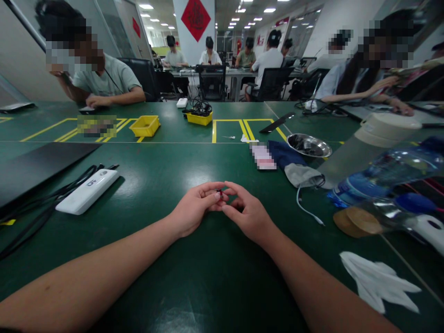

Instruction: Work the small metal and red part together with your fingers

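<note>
My left hand pinches a small dark red and black object between thumb and fingers, a little above the green table. Its exact kind is too small to make out. My right hand is right beside it, fingers curved toward the left fingertips, with thumb and index finger apart. Its fingertips come up close to the small object; whether they touch it I cannot tell.
A white power bank and black cables lie left, beside a dark laptop. Yellow bins stand farther back. On the right are a metal bowl, a phone, bottles and a crumpled tissue. People sit across the table.
</note>
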Demonstrator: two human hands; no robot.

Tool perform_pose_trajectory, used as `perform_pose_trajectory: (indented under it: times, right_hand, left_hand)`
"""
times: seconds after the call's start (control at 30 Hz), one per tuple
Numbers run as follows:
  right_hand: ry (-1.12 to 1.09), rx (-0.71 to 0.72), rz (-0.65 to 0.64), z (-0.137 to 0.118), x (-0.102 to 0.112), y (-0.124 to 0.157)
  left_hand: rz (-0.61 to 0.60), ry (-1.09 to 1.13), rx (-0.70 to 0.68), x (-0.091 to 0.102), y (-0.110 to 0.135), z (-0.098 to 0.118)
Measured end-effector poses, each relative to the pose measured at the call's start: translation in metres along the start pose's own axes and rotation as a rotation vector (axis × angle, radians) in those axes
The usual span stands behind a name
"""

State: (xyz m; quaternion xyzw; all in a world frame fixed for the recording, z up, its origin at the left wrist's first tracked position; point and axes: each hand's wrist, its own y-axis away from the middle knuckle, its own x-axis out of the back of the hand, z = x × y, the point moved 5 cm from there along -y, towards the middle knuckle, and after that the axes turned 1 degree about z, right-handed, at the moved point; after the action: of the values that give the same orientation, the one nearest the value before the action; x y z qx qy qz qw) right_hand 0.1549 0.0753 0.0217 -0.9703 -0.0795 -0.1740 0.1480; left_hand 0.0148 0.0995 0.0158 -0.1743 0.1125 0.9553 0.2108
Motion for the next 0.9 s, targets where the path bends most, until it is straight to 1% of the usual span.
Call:
perform_pose_trajectory:
  times: [0.07,0.17,0.27,0.33,0.37,0.43,0.5,0.57,0.63,0.77,0.83,0.9]
  right_hand:
    - [-0.023,-0.027,0.007,0.003,0.001,0.0]
    - [-0.005,-0.03,0.005,0.004,0.002,0.0]
    - [0.016,-0.037,0.012,0.004,0.002,-0.001]
    - [0.02,-0.049,0.015,0.004,0.003,-0.001]
    - [0.021,-0.054,0.015,0.003,0.003,0.0]
    - [0.017,-0.061,0.011,0.004,0.002,0.0]
    - [0.004,-0.067,0.011,0.004,0.002,-0.001]
    - [-0.012,-0.073,0.016,0.005,0.003,-0.001]
    - [-0.022,-0.08,0.023,0.006,0.003,-0.002]
    - [-0.054,-0.103,0.009,0.008,0.002,-0.003]
    - [-0.042,-0.112,0.003,0.008,0.002,-0.003]
    - [-0.025,-0.119,-0.004,0.008,0.002,-0.003]
  left_hand:
    - [0.032,0.072,0.035,0.004,-0.002,0.0]
    - [0.03,0.148,0.046,0.006,-0.003,0.004]
    - [0.027,0.117,0.015,0.007,-0.002,0.008]
    - [0.034,-0.051,-0.042,0.007,-0.001,0.01]
    - [0.035,-0.201,-0.086,0.006,-0.001,0.011]
    - [0.022,-0.591,-0.2,0.003,0.001,0.014]
    - [-0.029,-0.981,-0.321,-0.003,0.002,0.015]
    - [-0.095,-1.246,-0.415,-0.009,0.003,0.013]
    - [-0.132,-1.394,-0.465,-0.012,0.004,0.013]
    - [-0.16,-1.53,-0.483,-0.014,0.008,0.015]
    - [-0.16,-1.567,-0.472,-0.011,0.011,0.017]
    - [-0.134,-1.59,-0.457,-0.001,0.015,0.021]
